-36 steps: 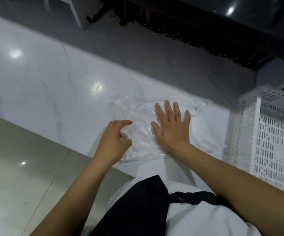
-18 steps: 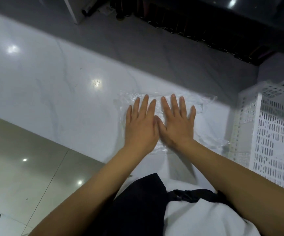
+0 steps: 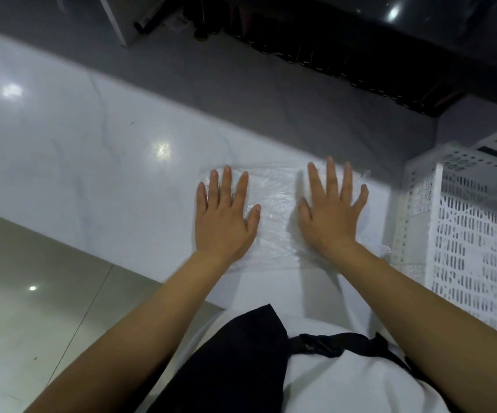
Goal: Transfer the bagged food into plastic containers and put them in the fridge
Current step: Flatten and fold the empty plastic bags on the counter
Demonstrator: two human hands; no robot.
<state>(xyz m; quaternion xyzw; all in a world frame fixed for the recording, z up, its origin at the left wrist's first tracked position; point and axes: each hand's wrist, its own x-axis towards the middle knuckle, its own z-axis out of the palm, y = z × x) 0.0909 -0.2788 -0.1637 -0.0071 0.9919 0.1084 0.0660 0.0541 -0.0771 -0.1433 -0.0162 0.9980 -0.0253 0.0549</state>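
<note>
An empty clear plastic bag point(image 3: 277, 210) lies flat on the white marble counter point(image 3: 92, 162). My left hand point(image 3: 223, 219) rests palm down on the bag's left part, fingers spread. My right hand point(image 3: 330, 213) presses flat on its right part, fingers apart as well. A strip of bare bag shows between the two hands. Neither hand grips anything. No food and no plastic container is in view.
A white perforated plastic crate point(image 3: 473, 239) stands at the right, close to the bag's right edge. A row of dark bottles point(image 3: 315, 58) lines the far wall under a black surface. The counter's near edge drops to a tiled floor point(image 3: 33, 293) at the left.
My left hand let go of the bag's edge and went flat on it. Both hands then slid apart from the middle, and the bag lies smoother.
</note>
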